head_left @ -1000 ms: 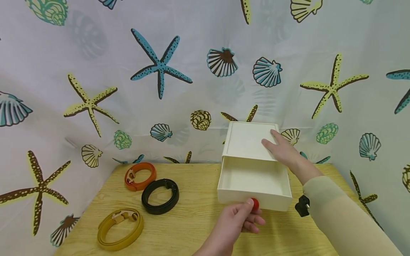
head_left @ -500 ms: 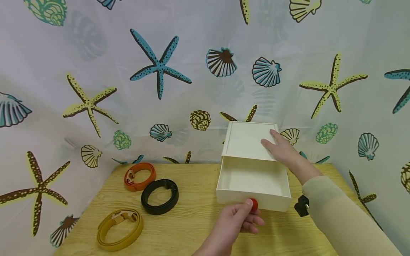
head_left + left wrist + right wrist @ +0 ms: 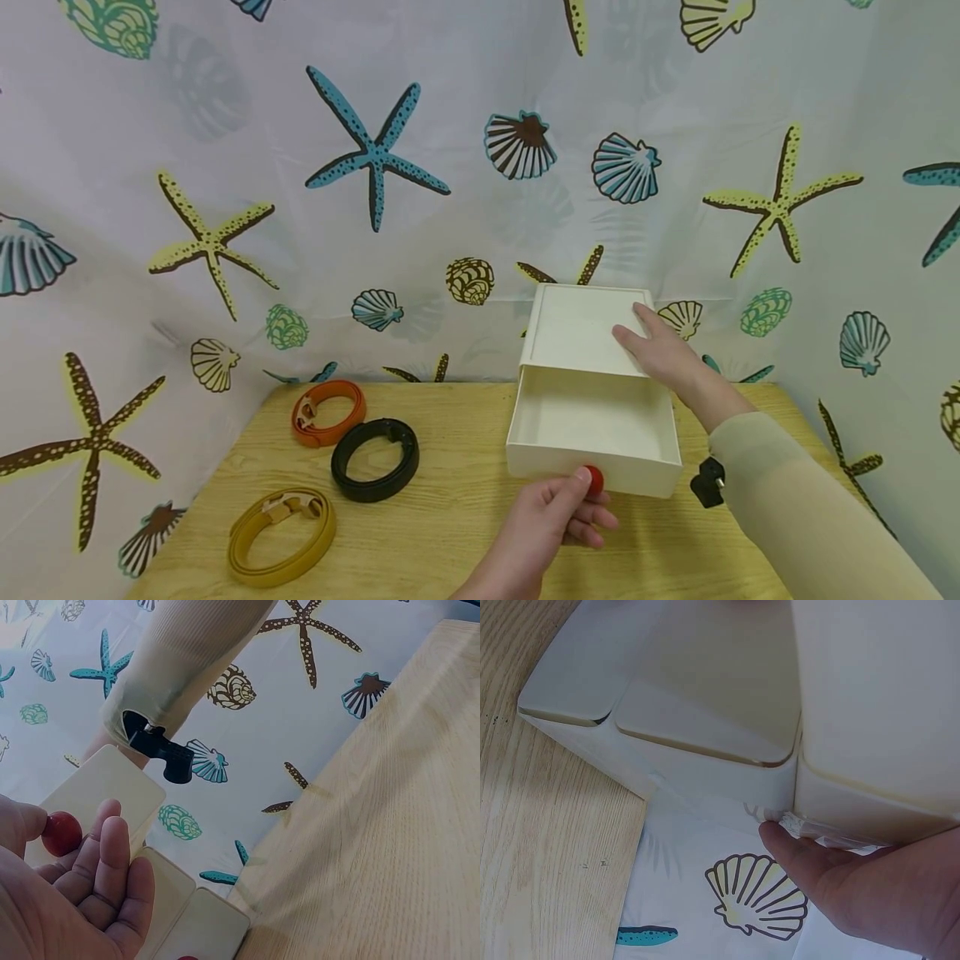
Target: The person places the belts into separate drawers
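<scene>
A white drawer cabinet (image 3: 585, 327) stands at the back right of the table, its top drawer (image 3: 592, 412) pulled out. Nothing lies on the part of the drawer floor that shows. My left hand (image 3: 536, 527) pinches the round red knob (image 3: 595, 480) on the drawer front, thumb on top. The left wrist view shows the knob (image 3: 61, 834) at the thumb tip, the other fingers loosely bent. My right hand (image 3: 663, 350) rests on the cabinet's right edge, with fingers extended over the top. In the right wrist view the right hand (image 3: 862, 885) touches the cabinet (image 3: 705, 780).
Coiled belts lie at the left of the wooden table (image 3: 420, 533): an orange belt (image 3: 358, 412), a black belt (image 3: 341, 479) and a yellow belt (image 3: 326, 533). More closed drawers (image 3: 206, 922) sit below the open one. A patterned curtain (image 3: 450, 250) hangs behind.
</scene>
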`<state>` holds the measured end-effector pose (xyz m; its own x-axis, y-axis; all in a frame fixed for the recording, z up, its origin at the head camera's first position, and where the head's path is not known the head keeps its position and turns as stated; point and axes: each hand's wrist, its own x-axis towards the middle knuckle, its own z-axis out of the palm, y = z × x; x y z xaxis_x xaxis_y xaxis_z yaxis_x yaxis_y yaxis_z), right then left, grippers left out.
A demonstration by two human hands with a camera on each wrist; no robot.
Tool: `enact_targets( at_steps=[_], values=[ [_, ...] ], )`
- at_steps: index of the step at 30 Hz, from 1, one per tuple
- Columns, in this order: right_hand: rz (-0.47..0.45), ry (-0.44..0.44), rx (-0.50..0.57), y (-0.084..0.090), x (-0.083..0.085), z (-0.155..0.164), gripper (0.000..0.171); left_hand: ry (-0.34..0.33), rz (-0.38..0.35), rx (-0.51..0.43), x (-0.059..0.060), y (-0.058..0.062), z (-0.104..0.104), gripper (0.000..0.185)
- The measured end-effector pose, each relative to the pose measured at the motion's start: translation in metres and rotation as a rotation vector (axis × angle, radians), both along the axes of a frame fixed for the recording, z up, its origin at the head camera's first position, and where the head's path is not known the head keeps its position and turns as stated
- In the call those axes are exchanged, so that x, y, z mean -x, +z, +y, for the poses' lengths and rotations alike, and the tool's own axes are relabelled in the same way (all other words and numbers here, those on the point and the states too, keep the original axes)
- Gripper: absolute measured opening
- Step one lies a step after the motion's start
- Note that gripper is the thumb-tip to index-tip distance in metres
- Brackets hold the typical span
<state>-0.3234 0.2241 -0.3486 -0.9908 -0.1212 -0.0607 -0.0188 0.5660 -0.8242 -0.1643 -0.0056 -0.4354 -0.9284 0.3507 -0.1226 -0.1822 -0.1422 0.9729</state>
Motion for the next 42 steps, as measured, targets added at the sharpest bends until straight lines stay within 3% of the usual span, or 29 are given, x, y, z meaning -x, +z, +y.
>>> enact_targets(
  at_steps=[42],
  values=[
    [-0.007,-0.018,0.004,0.0008,-0.002,-0.002,0.084,-0.035,0.007,0.012,-0.0029,-0.003,-0.0088,0.055]
  ],
)
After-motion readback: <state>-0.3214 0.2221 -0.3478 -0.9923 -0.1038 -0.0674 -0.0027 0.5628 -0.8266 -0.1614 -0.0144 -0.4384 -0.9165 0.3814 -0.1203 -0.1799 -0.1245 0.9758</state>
